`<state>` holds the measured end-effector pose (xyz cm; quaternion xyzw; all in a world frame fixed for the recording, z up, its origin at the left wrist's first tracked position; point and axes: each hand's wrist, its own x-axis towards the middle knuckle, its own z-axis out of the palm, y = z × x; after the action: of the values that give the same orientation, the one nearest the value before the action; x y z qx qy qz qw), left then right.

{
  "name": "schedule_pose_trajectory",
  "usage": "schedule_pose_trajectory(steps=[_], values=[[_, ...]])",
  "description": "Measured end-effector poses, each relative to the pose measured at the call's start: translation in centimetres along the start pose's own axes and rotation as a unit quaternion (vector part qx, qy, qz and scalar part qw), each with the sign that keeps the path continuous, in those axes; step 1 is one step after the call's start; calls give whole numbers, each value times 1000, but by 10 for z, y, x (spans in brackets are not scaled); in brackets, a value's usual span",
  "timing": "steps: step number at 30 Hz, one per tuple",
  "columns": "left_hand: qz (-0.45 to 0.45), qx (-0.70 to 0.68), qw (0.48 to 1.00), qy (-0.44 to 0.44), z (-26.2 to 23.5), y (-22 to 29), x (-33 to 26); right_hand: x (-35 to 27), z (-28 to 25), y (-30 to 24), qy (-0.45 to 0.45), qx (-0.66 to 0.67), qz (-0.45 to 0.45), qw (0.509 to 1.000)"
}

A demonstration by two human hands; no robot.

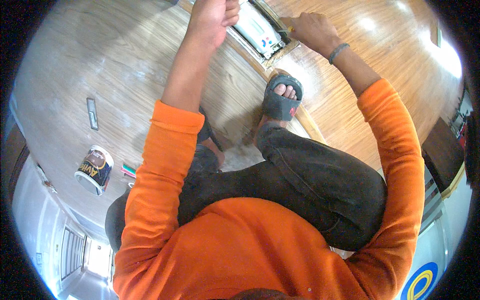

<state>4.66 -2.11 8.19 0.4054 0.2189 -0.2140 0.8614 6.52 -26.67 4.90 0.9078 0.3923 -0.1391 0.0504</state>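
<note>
My left hand (216,19) is closed in a fist at the top edge, beside the left rim of a narrow recess. What its fingers hold, if anything, is hidden. Across the recess, my right hand (314,32) is closed with its fingertips at the wooden rim. A small yellowish bit shows by those fingertips, too small to name. Between the hands, a white casing (255,31) with red and blue marks sits inside the recess. Wooden trim (282,54) borders this opening, and its upper part runs out of view.
My sandalled foot (283,100) stands close to the recess's near end. On the wood-patterned surface at left lie a flat grey metal-looking piece (92,114) and a printed tub (94,170). Beside the tub is a small green and red item (128,170).
</note>
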Motion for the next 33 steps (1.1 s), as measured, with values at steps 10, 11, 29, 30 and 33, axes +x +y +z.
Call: schedule_pose_trajectory(steps=[10, 11, 29, 30, 33], values=[[146, 584, 777, 185, -83, -31, 43, -5, -21, -11, -114, -20, 79, 990], [127, 603, 766, 183, -82, -32, 43, -6, -24, -9, -106, -9, 88, 991], [45, 700, 676, 227, -78, -40, 103, -113, 57, 23, -102, 289, 294, 905], [54, 680, 698, 218, -80, -41, 104, -114, 63, 23, -93, 311, 293, 900], [19, 519, 826, 218, -92, -52, 109, -115, 78, 25, -93, 322, 281, 899]])
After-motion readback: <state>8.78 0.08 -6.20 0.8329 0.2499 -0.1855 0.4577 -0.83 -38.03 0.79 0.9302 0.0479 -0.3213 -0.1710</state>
